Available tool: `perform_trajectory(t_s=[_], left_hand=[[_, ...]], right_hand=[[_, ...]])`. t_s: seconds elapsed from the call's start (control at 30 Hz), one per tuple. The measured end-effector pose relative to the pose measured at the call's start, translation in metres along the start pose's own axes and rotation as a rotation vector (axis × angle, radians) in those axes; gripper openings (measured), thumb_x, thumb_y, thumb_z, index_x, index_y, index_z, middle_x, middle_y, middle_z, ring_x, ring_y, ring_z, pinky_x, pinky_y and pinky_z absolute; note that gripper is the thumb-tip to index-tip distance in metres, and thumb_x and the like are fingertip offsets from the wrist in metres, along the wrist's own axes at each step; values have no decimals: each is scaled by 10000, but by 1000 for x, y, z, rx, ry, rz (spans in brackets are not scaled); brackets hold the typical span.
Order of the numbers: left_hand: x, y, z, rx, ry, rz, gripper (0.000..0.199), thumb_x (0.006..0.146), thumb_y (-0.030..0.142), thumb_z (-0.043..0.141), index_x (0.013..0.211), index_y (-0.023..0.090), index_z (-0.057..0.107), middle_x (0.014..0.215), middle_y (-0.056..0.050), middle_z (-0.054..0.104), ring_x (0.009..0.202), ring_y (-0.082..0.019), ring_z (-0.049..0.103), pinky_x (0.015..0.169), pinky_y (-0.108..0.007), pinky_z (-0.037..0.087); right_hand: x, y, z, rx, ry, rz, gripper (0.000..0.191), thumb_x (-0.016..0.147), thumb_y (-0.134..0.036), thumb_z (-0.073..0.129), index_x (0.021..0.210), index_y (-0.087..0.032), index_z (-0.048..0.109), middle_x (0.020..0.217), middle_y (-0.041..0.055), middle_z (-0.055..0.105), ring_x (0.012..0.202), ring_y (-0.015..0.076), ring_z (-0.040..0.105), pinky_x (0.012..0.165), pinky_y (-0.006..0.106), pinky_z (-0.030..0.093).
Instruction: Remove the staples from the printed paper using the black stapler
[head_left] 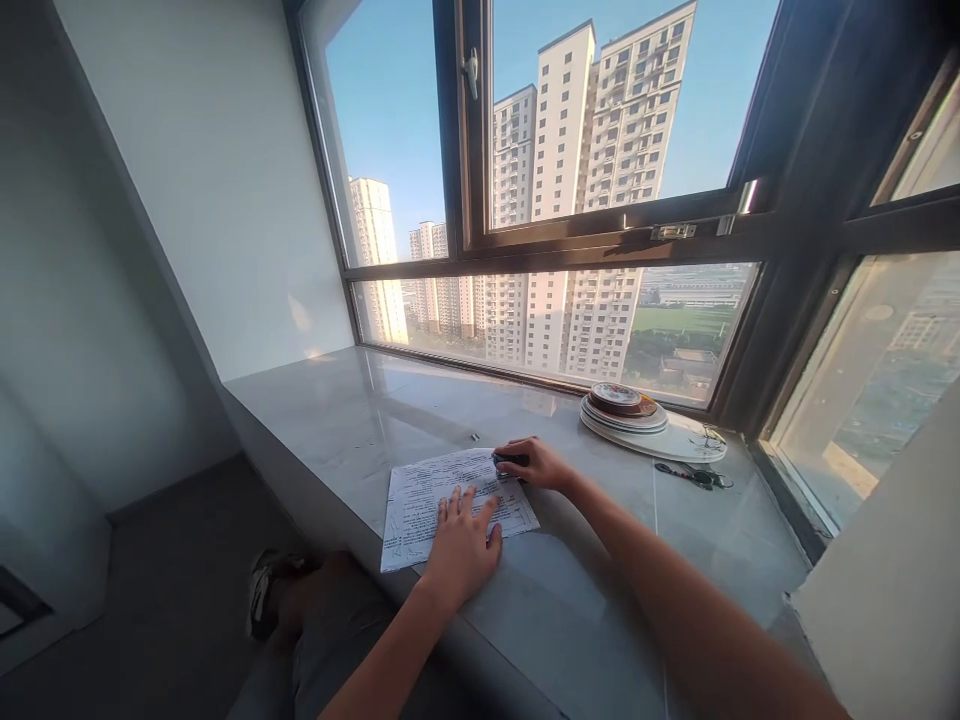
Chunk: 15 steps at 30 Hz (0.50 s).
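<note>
A printed sheet of paper (420,500), perhaps a stack, lies on the marble-look window ledge. My left hand (465,545) rests flat on its lower right part with the fingers spread. At the paper's upper right corner, my right hand (541,464) is closed around a small black stapler (511,460). The stapler is partly hidden by the fingers, and I cannot tell whether its jaws are pressed together. Just beyond the paper's top edge sits a tiny metallic piece (475,436), too small to make out.
To the right, stacked plates (624,418) stand on a white oval board (694,440). Keys with a dark fob (701,479) lie in front of it. Window frames (540,375) bound the ledge (315,410) at the back. My leg (337,610) is below the front edge.
</note>
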<state>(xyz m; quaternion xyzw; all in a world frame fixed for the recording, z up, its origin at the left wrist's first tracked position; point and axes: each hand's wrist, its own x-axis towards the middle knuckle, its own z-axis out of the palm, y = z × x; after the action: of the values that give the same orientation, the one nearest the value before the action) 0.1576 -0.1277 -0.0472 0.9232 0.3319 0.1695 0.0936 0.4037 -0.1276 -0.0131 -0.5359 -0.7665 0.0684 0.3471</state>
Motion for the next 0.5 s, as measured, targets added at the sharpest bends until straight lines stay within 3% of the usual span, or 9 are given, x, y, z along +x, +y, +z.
perform_trajectory(t_s=[0.2, 0.5], left_hand=[[0, 0, 1, 4, -8, -4, 473, 995, 403, 409, 1439, 293, 533, 1566, -123, 425, 1478, -395, 295, 1187, -632, 225], [0, -2, 2, 10, -22, 7, 486, 1005, 404, 381, 1476, 334, 480, 1584, -98, 401, 1487, -387, 282, 1192, -632, 210]], right_hand=[[11, -11, 12, -291, 56, 187, 587, 1011, -549, 381, 699, -179, 713, 635, 13, 667, 586, 129, 532, 642, 271, 328], [16, -26, 28, -556, 12, 294, 553, 1050, -395, 309, 681, -181, 660, 780, 60, 746, 630, 142, 573, 720, 307, 264]])
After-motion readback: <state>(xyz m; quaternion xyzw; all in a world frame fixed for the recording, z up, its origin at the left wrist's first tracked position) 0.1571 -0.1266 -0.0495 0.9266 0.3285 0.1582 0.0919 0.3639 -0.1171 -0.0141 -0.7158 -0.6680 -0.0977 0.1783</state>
